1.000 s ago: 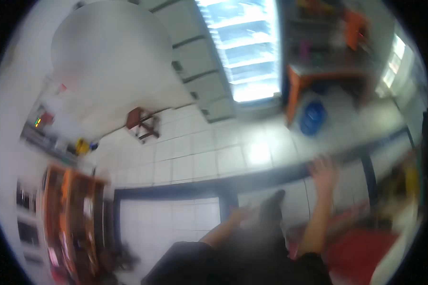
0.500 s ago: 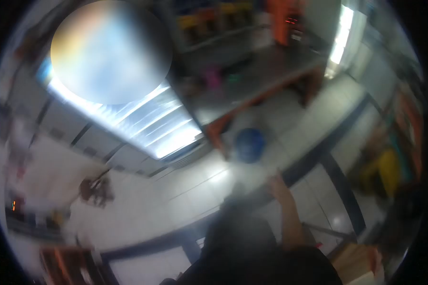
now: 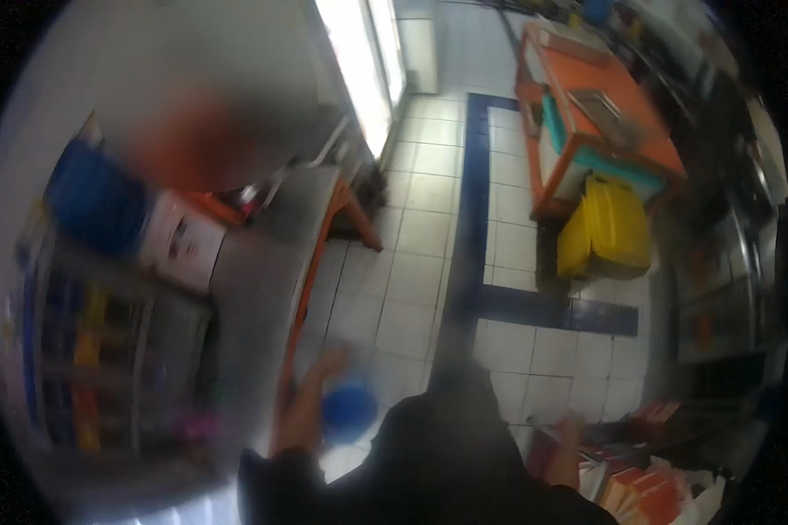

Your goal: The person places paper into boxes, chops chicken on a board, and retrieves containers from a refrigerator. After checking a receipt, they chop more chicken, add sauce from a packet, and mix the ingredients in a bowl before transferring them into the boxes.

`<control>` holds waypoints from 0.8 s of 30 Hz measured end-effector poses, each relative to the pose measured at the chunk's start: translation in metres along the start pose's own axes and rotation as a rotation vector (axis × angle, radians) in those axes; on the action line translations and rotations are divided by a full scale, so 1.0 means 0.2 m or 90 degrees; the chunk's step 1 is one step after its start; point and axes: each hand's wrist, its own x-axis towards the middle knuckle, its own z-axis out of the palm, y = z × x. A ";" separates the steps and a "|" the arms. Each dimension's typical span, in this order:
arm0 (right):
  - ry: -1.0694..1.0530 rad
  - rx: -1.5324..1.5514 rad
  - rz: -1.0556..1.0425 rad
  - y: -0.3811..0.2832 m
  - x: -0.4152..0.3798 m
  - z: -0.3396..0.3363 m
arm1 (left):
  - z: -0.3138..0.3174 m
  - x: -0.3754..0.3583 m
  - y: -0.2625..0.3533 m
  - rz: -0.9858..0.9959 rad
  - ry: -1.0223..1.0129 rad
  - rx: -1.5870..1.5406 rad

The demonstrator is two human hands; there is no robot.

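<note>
My left hand (image 3: 321, 372) is at the lower left, in front of the metal table's orange edge and just above a round blue object (image 3: 350, 413). Its fingers are blurred, and nothing can be made out in them. Low on the right, my right hand (image 3: 569, 430) is beside a pile of red and white packets (image 3: 643, 494). Motion smears its fingers, so whether it touches or holds anything cannot be told.
A metal table (image 3: 263, 262) with orange legs runs along the left. Ahead on the right are a yellow container (image 3: 606, 229) and an orange table (image 3: 608, 96). A lit cabinet (image 3: 359, 70) stands at the top. White floor tiles (image 3: 407, 262) with blue bands lie between.
The view has swung to the right, bringing the orange table and yellow container nearer the middle. My left hand now shows at the lower left; the blue object appears lower.
</note>
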 end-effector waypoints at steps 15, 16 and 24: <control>-0.030 0.018 0.014 -3.48 1.13 1.29 | -3.07 2.36 3.13 0.318 0.483 -0.656; -0.029 -0.051 -0.095 -3.75 1.25 1.37 | -3.29 2.55 3.11 0.474 0.519 -0.697; -0.080 0.198 -0.162 -5.22 2.65 1.66 | -5.13 3.57 3.42 0.449 0.943 -0.423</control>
